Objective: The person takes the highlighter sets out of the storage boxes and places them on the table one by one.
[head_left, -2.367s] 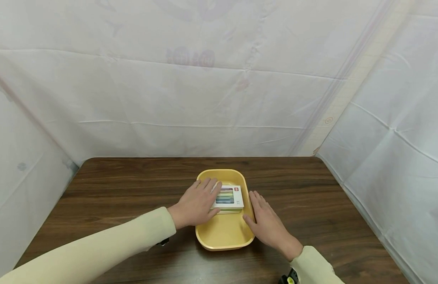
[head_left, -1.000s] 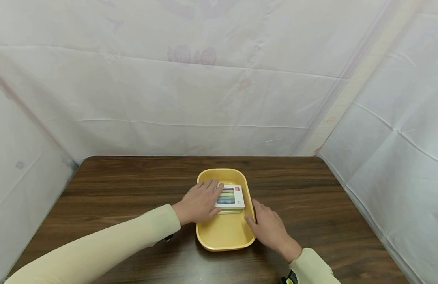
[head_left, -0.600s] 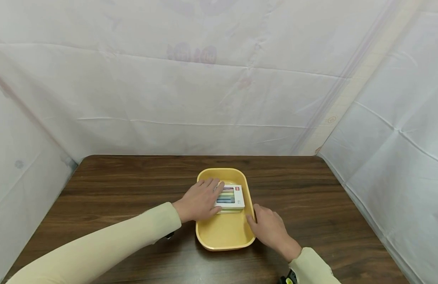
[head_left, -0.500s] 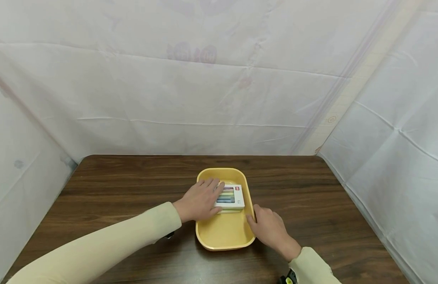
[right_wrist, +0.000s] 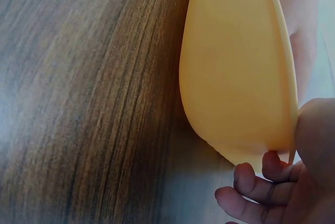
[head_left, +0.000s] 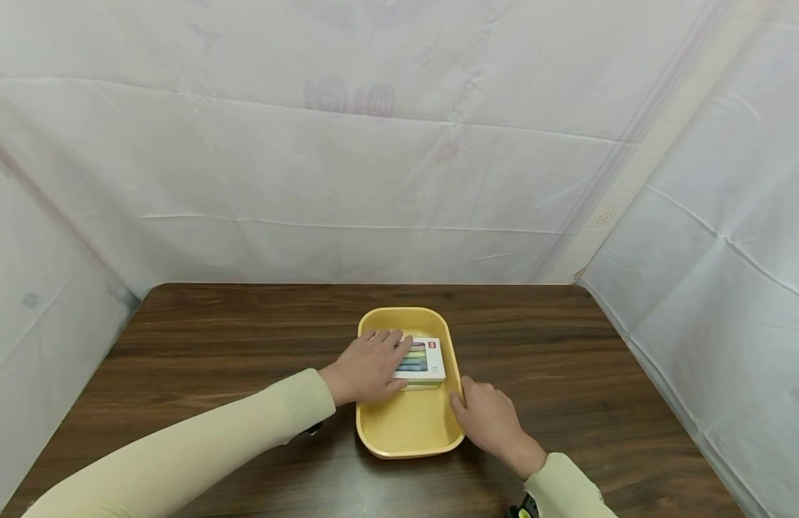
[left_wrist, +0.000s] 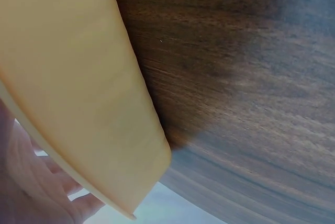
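A white, windowed box of pens lies in a yellow plastic tray. Pastel-coloured sticks show through its window. From the left, my left hand reaches over the tray's rim and holds the box, thumb along the near side and fingertips at the far edge; the box's left end is hidden under it. My right hand grips the tray's right rim. Its thumb lies inside, and its curled fingers touch the outer wall in the right wrist view. The left wrist view shows the tray's side wall.
The tray stands on a dark wood-grain table. White sheeting rises behind the table and along both sides. Each wrist carries a dark strap, partly covered by a pale sleeve.
My right hand's fingers, straighter earlier, have curled and drawn back along the tray's right rim. My left hand has shifted slightly right over the box. The tray and box stay in place.
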{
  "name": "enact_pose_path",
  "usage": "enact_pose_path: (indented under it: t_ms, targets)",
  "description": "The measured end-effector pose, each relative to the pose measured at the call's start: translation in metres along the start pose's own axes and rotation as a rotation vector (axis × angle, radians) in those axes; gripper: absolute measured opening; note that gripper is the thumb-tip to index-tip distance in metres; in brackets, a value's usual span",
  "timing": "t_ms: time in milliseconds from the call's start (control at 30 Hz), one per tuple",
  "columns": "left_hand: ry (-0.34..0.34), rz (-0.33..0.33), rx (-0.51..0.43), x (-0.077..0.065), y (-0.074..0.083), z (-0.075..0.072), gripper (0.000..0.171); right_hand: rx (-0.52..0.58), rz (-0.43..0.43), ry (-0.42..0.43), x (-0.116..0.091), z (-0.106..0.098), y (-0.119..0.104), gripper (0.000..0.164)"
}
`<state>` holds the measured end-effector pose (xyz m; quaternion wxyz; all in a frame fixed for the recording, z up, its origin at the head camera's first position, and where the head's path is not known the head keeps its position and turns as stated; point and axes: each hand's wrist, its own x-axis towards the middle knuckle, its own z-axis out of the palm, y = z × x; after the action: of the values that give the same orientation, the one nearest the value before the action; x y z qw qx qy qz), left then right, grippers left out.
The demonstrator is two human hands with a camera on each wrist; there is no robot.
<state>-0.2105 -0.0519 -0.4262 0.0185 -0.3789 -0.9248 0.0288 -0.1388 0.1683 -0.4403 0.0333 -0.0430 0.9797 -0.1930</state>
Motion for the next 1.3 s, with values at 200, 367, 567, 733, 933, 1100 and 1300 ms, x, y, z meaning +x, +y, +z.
enact_pose_path:
  t_ms: [200, 367, 567, 733, 933, 1100, 1300]
  targets:
    - [-0.021, -0.001, 0.003, 0.0013, -0.0002, 0.0011, 0.07, -0.005, 0.002, 0.007, -0.0004, 0.001, -0.0016, 0.021]
    - [-0.033, 0.011, -0.004, 0.0022, -0.0009, 0.0024, 0.07, -0.019, -0.004, 0.021, -0.0011, 0.0013, -0.0022, 0.022]
    - [-0.049, 0.018, -0.018, 0.0028, 0.0, 0.0015, 0.07, -0.033, -0.015, 0.044, -0.0019, 0.0031, -0.0022, 0.022]
    - [-0.046, 0.032, -0.007, 0.0039, 0.0004, 0.0024, 0.067, -0.041, -0.014, 0.067, -0.0024, 0.0041, -0.0028, 0.023]
    - [-0.045, 0.036, 0.004, 0.004, 0.0011, 0.0013, 0.066, -0.048, 0.007, 0.069, -0.0022, 0.0051, -0.0038, 0.022]
    - [-0.044, 0.037, 0.009, 0.0044, 0.0014, 0.0011, 0.066, -0.074, 0.008, 0.077, -0.0029, 0.005, -0.0052, 0.022]
    - [-0.035, 0.043, 0.03, 0.0051, 0.002, 0.0017, 0.065, -0.082, 0.013, 0.071, -0.0032, 0.0038, -0.006, 0.022]
